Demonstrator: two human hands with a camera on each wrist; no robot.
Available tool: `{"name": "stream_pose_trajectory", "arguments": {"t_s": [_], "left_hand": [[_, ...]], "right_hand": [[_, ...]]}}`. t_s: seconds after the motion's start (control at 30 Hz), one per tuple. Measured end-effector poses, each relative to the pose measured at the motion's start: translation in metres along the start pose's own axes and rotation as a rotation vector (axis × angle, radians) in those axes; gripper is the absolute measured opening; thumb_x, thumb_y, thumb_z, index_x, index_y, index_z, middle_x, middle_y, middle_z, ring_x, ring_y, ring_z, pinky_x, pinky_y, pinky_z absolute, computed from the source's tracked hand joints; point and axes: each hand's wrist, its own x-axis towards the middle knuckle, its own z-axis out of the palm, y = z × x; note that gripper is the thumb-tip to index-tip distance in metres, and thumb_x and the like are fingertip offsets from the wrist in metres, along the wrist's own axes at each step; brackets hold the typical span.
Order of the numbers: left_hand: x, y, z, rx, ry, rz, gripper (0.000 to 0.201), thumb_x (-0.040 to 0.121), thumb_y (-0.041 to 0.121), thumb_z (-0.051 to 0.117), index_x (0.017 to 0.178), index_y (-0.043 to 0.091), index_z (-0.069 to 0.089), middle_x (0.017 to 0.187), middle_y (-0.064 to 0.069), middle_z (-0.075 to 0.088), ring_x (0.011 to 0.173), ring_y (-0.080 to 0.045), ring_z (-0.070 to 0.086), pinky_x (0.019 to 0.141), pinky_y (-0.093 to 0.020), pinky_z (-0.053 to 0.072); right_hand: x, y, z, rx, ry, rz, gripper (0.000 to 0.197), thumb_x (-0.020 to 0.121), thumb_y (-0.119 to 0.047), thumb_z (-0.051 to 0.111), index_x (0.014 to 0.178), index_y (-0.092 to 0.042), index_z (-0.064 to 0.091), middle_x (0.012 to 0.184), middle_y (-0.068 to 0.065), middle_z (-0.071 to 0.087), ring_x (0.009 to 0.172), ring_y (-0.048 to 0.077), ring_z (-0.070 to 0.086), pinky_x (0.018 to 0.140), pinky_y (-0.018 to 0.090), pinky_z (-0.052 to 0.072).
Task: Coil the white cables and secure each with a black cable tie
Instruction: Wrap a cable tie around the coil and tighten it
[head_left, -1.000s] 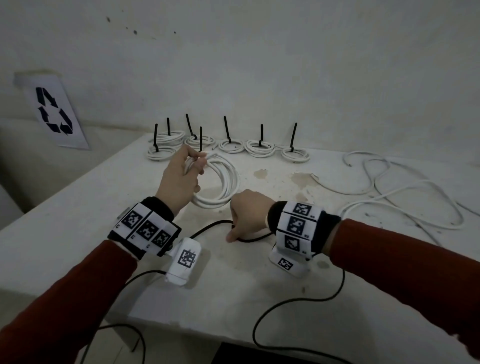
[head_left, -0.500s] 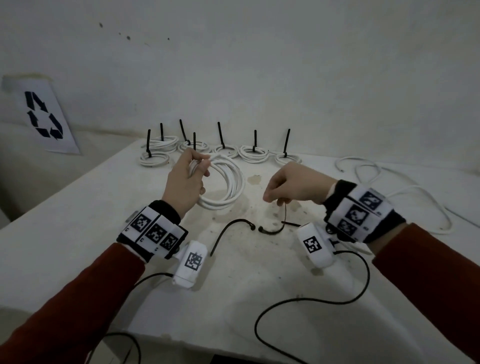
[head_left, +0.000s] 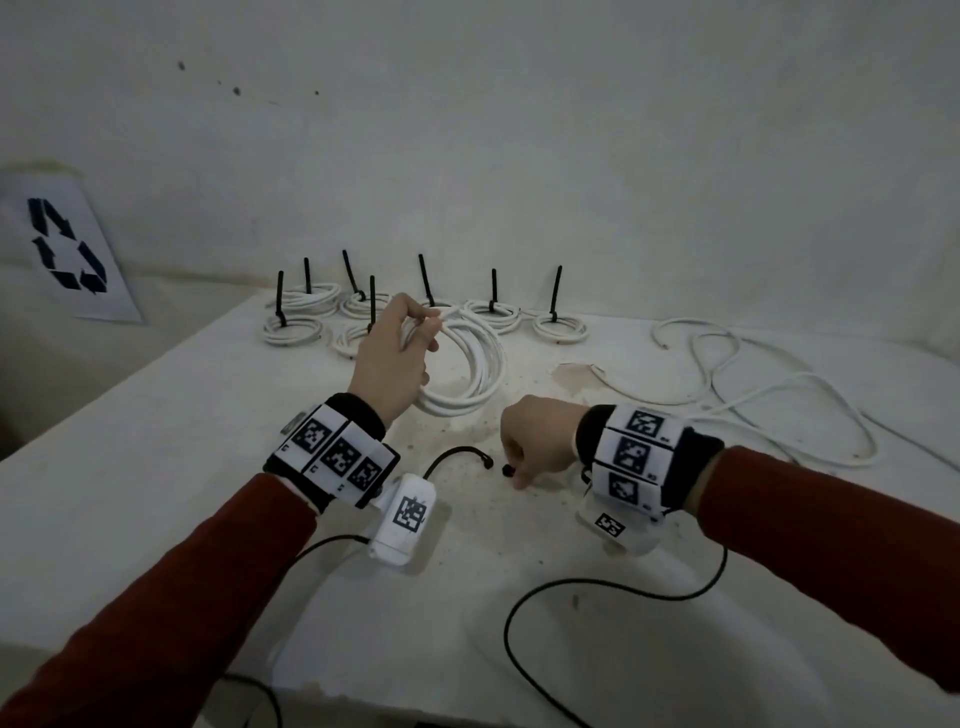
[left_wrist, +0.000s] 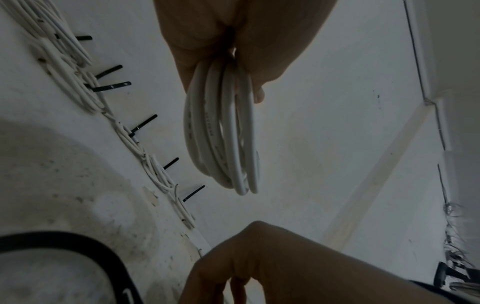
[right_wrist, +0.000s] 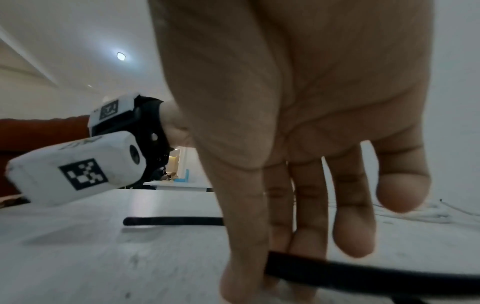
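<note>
My left hand (head_left: 410, 338) grips a coiled white cable (head_left: 467, 374) by its top and holds it tilted, its lower edge near the white table (head_left: 182, 415). The left wrist view shows the coil (left_wrist: 226, 133) hanging from my fingers (left_wrist: 197, 51). My right hand (head_left: 519, 467) is down on the table in front of the coil, thumb and forefinger pinching a black cable tie (head_left: 507, 471). That tie (right_wrist: 350, 271) runs under my fingertips (right_wrist: 241, 283) in the right wrist view. A second black tie (head_left: 452, 457) lies curved just to the left.
Several tied white coils (head_left: 488, 312) with upright black tie tails line the back of the table. Loose white cables (head_left: 753, 395) sprawl at the right. A recycling sign (head_left: 67, 249) leans at the left wall. Black camera cords (head_left: 597, 587) trail over the front edge.
Half a second ago my right hand was raised with a tie dangling from it; now it is back down on the table at the ties. My left hand still holds the coil.
</note>
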Motion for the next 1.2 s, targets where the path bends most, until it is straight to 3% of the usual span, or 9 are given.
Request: {"name": "stream_pose_trajectory", "arguments": {"t_s": [0.17, 0.3, 0.4, 0.57, 0.67, 0.8, 0.97, 1.07, 1.2], "left_hand": [[0.001, -0.003, -0.01, 0.018, 0.014, 0.01, 0.011, 0.098, 0.023, 0.048, 0.087, 0.019, 0.049, 0.074, 0.003, 0.058, 0.042, -0.006, 0.042, 0.049, -0.027, 0.042], [0.004, -0.007, -0.015, 0.068, 0.053, 0.022, 0.012, 0.097, 0.022, 0.048, 0.086, 0.019, 0.047, 0.073, 0.003, 0.057, 0.043, -0.009, 0.042, 0.048, -0.027, 0.042], [0.005, -0.004, -0.009, 0.073, 0.042, 0.022, 0.012, 0.097, 0.023, 0.049, 0.086, 0.019, 0.047, 0.071, 0.001, 0.056, 0.045, -0.011, 0.041, 0.046, -0.024, 0.041], [-0.003, 0.023, 0.007, 0.041, 0.003, 0.123, 0.01, 0.097, 0.024, 0.05, 0.092, 0.016, 0.052, 0.07, 0.0, 0.055, 0.048, -0.012, 0.045, 0.047, -0.025, 0.042], [-0.011, 0.04, 0.017, -0.09, -0.08, 0.18, 0.006, 0.096, 0.024, 0.051, 0.091, 0.023, 0.054, 0.068, 0.003, 0.054, 0.047, -0.013, 0.044, 0.048, -0.028, 0.042], [-0.02, 0.053, 0.024, -0.222, -0.183, 0.208, 0.005, 0.096, 0.023, 0.052, 0.095, 0.021, 0.056, 0.067, 0.003, 0.058, 0.045, -0.014, 0.043, 0.05, -0.029, 0.041], [-0.028, 0.058, 0.03, -0.198, -0.27, 0.211, 0.006, 0.096, 0.017, 0.052, 0.094, 0.013, 0.055, 0.05, 0.014, 0.054, 0.04, -0.013, 0.042, 0.049, -0.032, 0.041], [-0.033, 0.057, 0.036, -0.251, -0.302, 0.183, 0.014, 0.094, 0.021, 0.055, 0.093, 0.008, 0.05, 0.047, 0.013, 0.052, 0.039, -0.012, 0.038, 0.05, -0.033, 0.039], [-0.037, 0.054, 0.04, -0.239, -0.354, 0.185, 0.02, 0.084, 0.038, 0.06, 0.083, 0.021, 0.049, 0.046, 0.009, 0.049, 0.038, -0.012, 0.037, 0.047, -0.03, 0.036]], "right_hand": [[-0.023, 0.016, -0.024, 0.225, 0.231, -0.033, 0.016, 0.08, -0.03, 0.075, 0.085, -0.017, 0.069, 0.075, -0.008, 0.064, 0.073, 0.013, 0.058, 0.058, 0.017, 0.04], [-0.075, 0.025, -0.052, 0.909, 0.576, -0.158, 0.015, 0.074, -0.018, 0.08, 0.077, -0.007, 0.07, 0.07, 0.006, 0.073, 0.064, 0.013, 0.065, 0.068, 0.026, 0.052], [-0.097, 0.02, -0.058, 1.192, 0.673, -0.278, 0.021, 0.069, -0.017, 0.076, 0.078, 0.0, 0.069, 0.072, 0.015, 0.071, 0.063, 0.016, 0.066, 0.065, 0.025, 0.055], [-0.083, 0.013, -0.045, 1.179, 0.701, -0.213, 0.015, 0.071, -0.008, 0.08, 0.078, 0.001, 0.07, 0.07, 0.014, 0.071, 0.061, 0.015, 0.067, 0.063, 0.024, 0.056], [-0.067, 0.013, -0.035, 1.047, 0.922, -0.154, 0.016, 0.063, -0.016, 0.087, 0.07, -0.013, 0.073, 0.073, 0.004, 0.068, 0.065, 0.006, 0.062, 0.064, 0.017, 0.046], [-0.062, 0.019, -0.029, 0.941, 1.267, -0.199, 0.02, 0.058, -0.021, 0.088, 0.073, -0.021, 0.074, 0.091, 0.001, 0.042, 0.082, 0.0, 0.043, 0.075, 0.008, 0.035], [-0.068, 0.025, -0.025, 1.053, 1.243, -0.238, 0.016, 0.062, -0.02, 0.085, 0.074, -0.016, 0.076, 0.118, 0.003, 0.048, 0.108, 0.01, 0.05, 0.089, 0.013, 0.039], [-0.065, 0.026, -0.025, 1.312, 1.183, -0.177, 0.013, 0.061, -0.027, 0.083, 0.07, -0.025, 0.074, 0.123, 0.0, 0.053, 0.113, 0.013, 0.057, 0.088, 0.03, 0.049], [-0.064, 0.025, -0.026, 1.732, 0.932, -0.156, 0.016, 0.075, -0.013, 0.075, 0.086, -0.006, 0.067, 0.093, 0.01, 0.071, 0.078, 0.021, 0.07, 0.069, 0.026, 0.056]]}}
